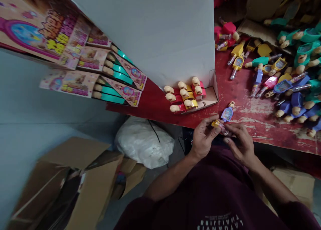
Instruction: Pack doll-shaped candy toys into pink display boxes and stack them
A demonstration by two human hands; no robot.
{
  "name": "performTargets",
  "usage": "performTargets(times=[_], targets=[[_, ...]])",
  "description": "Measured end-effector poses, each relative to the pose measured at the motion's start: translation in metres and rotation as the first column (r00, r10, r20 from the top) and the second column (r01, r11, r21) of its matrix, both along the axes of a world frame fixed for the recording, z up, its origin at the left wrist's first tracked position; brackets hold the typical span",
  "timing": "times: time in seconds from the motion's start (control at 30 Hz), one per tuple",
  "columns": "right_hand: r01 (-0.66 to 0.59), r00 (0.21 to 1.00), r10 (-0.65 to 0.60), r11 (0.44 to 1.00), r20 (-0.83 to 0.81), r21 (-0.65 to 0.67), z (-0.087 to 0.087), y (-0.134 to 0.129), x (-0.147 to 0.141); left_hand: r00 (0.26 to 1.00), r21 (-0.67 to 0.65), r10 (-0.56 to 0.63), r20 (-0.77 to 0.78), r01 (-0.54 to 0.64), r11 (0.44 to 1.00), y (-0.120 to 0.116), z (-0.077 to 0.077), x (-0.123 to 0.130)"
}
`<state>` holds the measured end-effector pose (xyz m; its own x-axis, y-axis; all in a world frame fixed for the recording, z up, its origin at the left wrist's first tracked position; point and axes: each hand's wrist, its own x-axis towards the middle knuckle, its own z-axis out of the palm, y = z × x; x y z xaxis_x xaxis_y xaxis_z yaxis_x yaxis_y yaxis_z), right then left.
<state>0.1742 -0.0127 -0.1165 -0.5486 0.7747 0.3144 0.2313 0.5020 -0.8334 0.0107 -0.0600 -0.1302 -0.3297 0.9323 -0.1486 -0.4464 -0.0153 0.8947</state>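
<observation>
1. Two bare hands in the head view: left hand [202,139] at the yellow end, right hand [240,144] at the clear end of a small plastic toy tube [218,125], over the front edge of the tabletop.
2. Both grips clenched on the tube, long axis slanting from upper left to lower right, neither hand clearly nearer.
3. Just beyond, a blue figure-shaped toy [227,114] on the worn red tabletop [255,114], near a cardboard tray [210,97] of pink and yellow toys with tan thumb-shaped tops.
4. Farther right, heaped green, blue and yellow toys [296,76]; far left, printed display cartons [77,84]; below, a white plastic sack [144,143].
5. Middle of the tube hidden behind fingers; contact between tube and blue toy impossible to confirm.
</observation>
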Motion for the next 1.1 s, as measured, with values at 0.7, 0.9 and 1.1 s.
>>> performTargets(times=[0.7,0.9,1.1], targets=[[-0.166,0.986,0.169,0.966,-0.002,0.199,0.004,-0.004,-0.002,0.986,-0.049,-0.162,0.042,0.164,0.985,-0.003,0.019,-0.018],[-0.097,0.994,0.107,0.958,-0.026,0.268,0.002,-0.012,-0.009,0.98,-0.055,-0.197,0.029,0.199,0.978,-0.007,0.021,-0.021],[-0.049,0.998,0.06,0.96,-0.031,0.277,-0.007,-0.015,-0.01,0.98,-0.021,-0.198,0.014,0.198,0.98,-0.007,0.021,-0.021]])
